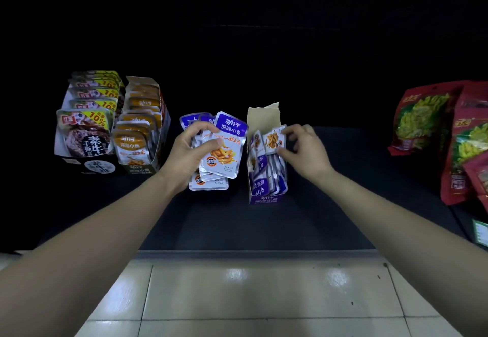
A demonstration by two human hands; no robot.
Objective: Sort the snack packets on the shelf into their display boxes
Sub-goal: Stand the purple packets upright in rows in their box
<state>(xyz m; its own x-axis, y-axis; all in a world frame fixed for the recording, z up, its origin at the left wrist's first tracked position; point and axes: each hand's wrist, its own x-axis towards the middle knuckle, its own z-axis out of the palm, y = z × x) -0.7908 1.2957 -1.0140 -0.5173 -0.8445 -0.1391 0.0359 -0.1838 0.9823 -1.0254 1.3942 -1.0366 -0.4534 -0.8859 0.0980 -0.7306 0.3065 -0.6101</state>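
My left hand (pixel 191 150) gripped a fanned packet stack (pixel 228 146); right fingers (pixel 293 129) pinched one packet (pixel 273 140) by its edge at the box (pixel 265 198). Light, slippery foil, I judged.

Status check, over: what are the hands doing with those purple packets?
Left hand grips a stack of purple packets. Right hand pinches one packet at the purple box top. Nothing blocks the box.

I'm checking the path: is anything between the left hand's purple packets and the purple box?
Nothing on the shelf; only a gap separates the purple packets in the left hand from the purple box. The right hand, pinching one packet, is at its opening.
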